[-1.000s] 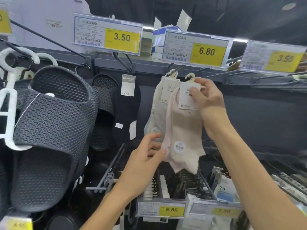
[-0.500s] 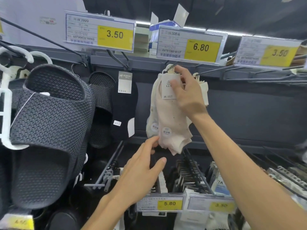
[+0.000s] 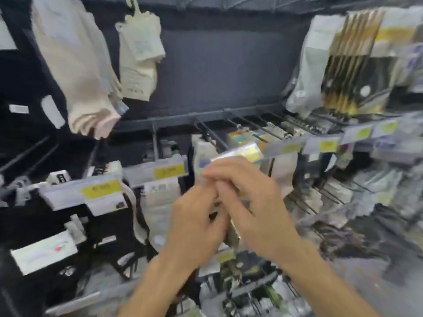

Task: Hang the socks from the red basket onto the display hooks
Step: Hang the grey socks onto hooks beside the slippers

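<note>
Nearest, low centre of the frame: left hand and right hand, forearms rising from the bottom edge, fingertips meeting at mid-frame. Fingers of both curled toward each other and touching. Heavy motion blur, so cannot tell whether pinching some small thing between them or clenched on nothing. No sock plainly visible in either grip.

Just behind the knuckles: clear plastic price strip with a yellow label, at the end of a dark wire display hook running back to a dark metal rail. More such strips along that row, white packets hanging beneath.

Farther, upper left of the frame: pale pink fabric ankle socks, already hung, long axis dropping down and slightly rightward, toes lowest. Just beside them, to the right: cream fabric socks with a paper label on a small hanger at the top edge. Both well apart from the hands, up and to the left, so nearer the left hand than the right.

Red basket nowhere in view. Probably between socks: next pick from that basket, then a lift toward the upper hooks, hanger loop leading.
</note>
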`<state>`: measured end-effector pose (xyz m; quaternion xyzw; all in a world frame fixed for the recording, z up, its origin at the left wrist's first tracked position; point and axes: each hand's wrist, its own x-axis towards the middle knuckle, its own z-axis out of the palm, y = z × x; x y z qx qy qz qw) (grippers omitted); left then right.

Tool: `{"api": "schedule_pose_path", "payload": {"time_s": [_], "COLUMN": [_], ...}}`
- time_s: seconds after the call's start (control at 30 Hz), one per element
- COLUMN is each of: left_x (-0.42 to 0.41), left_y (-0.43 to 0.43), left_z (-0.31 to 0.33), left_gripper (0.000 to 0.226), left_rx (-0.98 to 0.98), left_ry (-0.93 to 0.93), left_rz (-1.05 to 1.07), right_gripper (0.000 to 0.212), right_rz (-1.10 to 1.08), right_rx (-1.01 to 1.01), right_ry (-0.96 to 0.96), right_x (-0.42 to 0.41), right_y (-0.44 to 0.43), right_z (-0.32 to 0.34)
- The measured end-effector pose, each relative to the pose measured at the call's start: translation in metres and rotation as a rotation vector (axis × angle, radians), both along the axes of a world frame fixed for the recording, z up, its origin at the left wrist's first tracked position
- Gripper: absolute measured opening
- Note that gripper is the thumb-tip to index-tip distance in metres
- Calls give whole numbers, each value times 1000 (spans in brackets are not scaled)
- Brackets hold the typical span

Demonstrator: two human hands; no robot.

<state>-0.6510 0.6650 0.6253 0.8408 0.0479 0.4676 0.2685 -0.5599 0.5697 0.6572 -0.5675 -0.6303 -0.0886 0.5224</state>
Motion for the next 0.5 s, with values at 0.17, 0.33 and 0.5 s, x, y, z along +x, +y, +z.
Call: {"api": "schedule_pose_path", "payload": {"time_s": [0.17,0.33,0.5], "left_x": [103,97,77], "left_y": [-119,-240,-302], "left_z": [-149,-330,-409], "left_gripper": [24,15,21], "left_rx": [-163,-217,-46], "left_ry": [783,1452,1705], "left_rz": [-256,-437,-480], "right_gripper": [30,24,24], "right_rz": [-490,-795,-846], "right_rx": [-543,-1112,-1417], "right_ry": [530,1074,1349], "right_x": [55,39,-14], "right_y": [-180,-396,-526], "right_z": [-180,-344,-413]}}
